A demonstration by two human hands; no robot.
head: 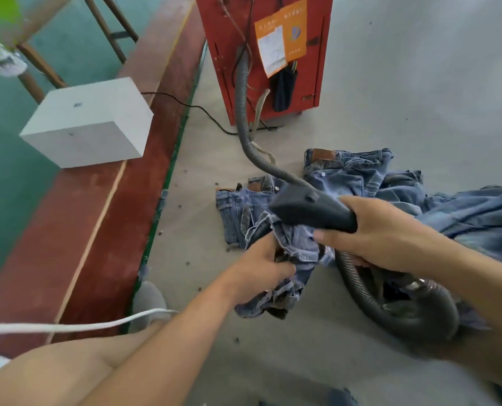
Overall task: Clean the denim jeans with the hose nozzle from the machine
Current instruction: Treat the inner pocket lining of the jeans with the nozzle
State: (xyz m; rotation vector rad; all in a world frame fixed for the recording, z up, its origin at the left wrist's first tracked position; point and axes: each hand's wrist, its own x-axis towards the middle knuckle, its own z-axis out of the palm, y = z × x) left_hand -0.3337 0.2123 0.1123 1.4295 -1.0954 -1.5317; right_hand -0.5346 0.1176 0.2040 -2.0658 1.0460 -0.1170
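Left to right. A white block sits on the red strip bordering the grey floor. At the floor's far edge stands the red machine, from which a ribbed grey hose descends and runs toward the person.

At centre, the left hand is closed around a bunched fold of the denim jeans, lifting it slightly off the floor. Just above that fold hovers the dark hose nozzle, its flat mouth angled toward the cloth; whether it touches cannot be told. The right hand wraps the nozzle's handle end, fingers curled under it. Further denim lies heaped toward the right edge, with the hose looping back beneath the right forearm.

Handling, as a judgement: the denim is soft, limp and moderately heavy, and will sag or draw into the nozzle unless pulled taut; a seam, hem or waistband offers the firmest hold. The nozzle is rigid and light, but the springy hose will tug against the wrist.
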